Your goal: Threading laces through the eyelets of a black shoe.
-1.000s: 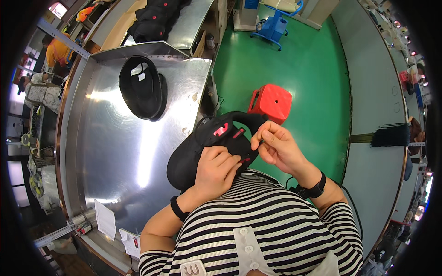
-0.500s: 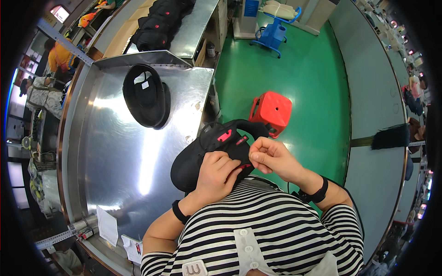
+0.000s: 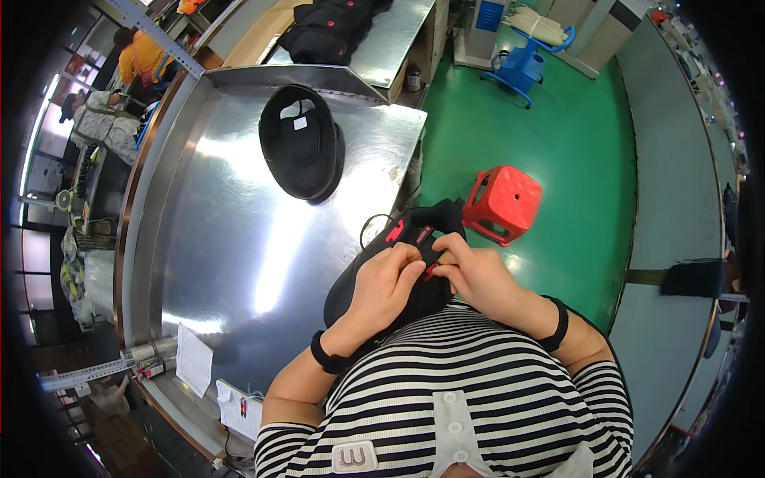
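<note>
A black padded helmet-like shell (image 3: 374, 279) with red clips inside rests at the near right corner of the steel table (image 3: 223, 239), close to my chest. My left hand (image 3: 384, 288) presses on its inner padding, fingers curled. My right hand (image 3: 472, 277) pinches a small red clip on the same shell, touching my left fingertips. A second black shell (image 3: 303, 143) lies open side up farther back on the table, untouched.
A red plastic stool (image 3: 504, 202) stands on the green floor right of the table. Paper sheets (image 3: 194, 360) lie at the table's near edge. More black shells (image 3: 331, 32) sit on a bench behind. A blue cart (image 3: 522, 68) stands beyond. People work at far left.
My hands have drawn together on the black shell and lowered it closer to my chest. The view has tilted slightly.
</note>
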Available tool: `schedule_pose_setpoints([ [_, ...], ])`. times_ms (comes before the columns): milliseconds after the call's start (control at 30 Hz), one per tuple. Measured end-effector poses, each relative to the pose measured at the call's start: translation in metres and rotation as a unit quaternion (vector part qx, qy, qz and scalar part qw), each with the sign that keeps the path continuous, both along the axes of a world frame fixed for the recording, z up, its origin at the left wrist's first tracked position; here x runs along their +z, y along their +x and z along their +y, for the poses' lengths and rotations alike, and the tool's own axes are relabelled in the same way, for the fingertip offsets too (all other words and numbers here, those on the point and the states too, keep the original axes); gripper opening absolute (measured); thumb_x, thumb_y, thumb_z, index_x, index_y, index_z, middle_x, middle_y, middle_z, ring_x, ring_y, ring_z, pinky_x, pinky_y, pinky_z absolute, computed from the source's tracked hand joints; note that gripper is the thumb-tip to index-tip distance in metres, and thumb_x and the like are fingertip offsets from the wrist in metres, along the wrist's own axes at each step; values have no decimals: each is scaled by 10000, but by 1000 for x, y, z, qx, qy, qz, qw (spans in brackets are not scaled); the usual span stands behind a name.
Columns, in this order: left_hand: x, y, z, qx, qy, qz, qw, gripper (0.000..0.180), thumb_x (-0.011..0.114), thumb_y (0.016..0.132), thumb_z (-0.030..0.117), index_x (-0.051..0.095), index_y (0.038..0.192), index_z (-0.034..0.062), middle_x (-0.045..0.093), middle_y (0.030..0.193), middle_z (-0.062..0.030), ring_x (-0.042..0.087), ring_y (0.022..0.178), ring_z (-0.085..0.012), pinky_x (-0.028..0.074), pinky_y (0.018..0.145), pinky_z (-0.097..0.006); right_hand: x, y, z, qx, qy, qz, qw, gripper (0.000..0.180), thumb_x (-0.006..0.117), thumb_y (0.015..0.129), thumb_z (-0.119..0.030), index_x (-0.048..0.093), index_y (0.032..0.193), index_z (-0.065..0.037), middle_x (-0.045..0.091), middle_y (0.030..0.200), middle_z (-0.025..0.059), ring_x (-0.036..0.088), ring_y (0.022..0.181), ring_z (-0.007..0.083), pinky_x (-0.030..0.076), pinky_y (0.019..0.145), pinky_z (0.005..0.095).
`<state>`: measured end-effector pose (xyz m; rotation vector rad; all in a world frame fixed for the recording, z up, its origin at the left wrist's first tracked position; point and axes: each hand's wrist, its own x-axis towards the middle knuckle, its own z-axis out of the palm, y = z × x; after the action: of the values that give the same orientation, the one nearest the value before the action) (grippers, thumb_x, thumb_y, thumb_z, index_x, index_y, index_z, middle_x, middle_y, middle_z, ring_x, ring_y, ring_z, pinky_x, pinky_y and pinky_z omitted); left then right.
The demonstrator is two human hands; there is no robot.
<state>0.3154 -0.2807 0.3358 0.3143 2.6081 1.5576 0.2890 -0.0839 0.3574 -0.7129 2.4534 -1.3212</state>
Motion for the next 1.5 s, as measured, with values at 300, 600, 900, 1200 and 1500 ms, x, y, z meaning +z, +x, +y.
schedule_pose_setpoints([
  [300, -19, -1, -58, 126, 4, -79, 989, 185, 546, 969, 175, 606, 1084, 43, 663, 891, -159, 656, 836, -336, 498, 714, -381, -43, -43, -65, 108, -92, -112, 984, 203, 587, 934, -22, 467, 1095, -2, 684, 792, 81, 634, 587, 142, 499, 549, 260],
  [600, -32, -9, -98, 170, -142, 118, 968, 250, 668, 866, 73, 654, 1115, 92, 665, 1012, -75, 652, 825, -267, 495, 702, -352, -54, -82, -125, 175, -111, -220, 953, 448, 548, 909, 17, 395, 1330, 45, 681, 767, 91, 621, 562, 150, 509, 534, 263],
  [900, -27, -51, -148, 14, -204, 273, 940, 126, 737, 749, 92, 676, 859, 103, 640, 831, 12, 616, 885, -164, 366, 891, -408, -43, -107, -153, 193, -55, -280, 939, 597, 534, 903, 42, 302, 1453, 28, 705, 809, 100, 652, 581, 143, 528, 551, 249],
  [1200, -40, -51, -146, 72, -217, 314, 921, 101, 725, 729, 94, 643, 787, 106, 598, 767, 7, 610, 911, -198, 349, 926, -505, -53, -94, -157, 118, -101, -302, 940, 486, 539, 939, -8, 380, 1394, 58, 699, 795, 98, 650, 571, 149, 534, 526, 257],
  [1500, -58, -48, -159, 58, -111, 189, 974, 164, 676, 811, 120, 662, 967, 71, 607, 830, -48, 594, 945, -236, 400, 912, -420, -66, -82, -150, 89, -138, -279, 946, 378, 519, 971, -12, 459, 1344, 10, 699, 863, 97, 652, 642, 123, 535, 563, 231],
])
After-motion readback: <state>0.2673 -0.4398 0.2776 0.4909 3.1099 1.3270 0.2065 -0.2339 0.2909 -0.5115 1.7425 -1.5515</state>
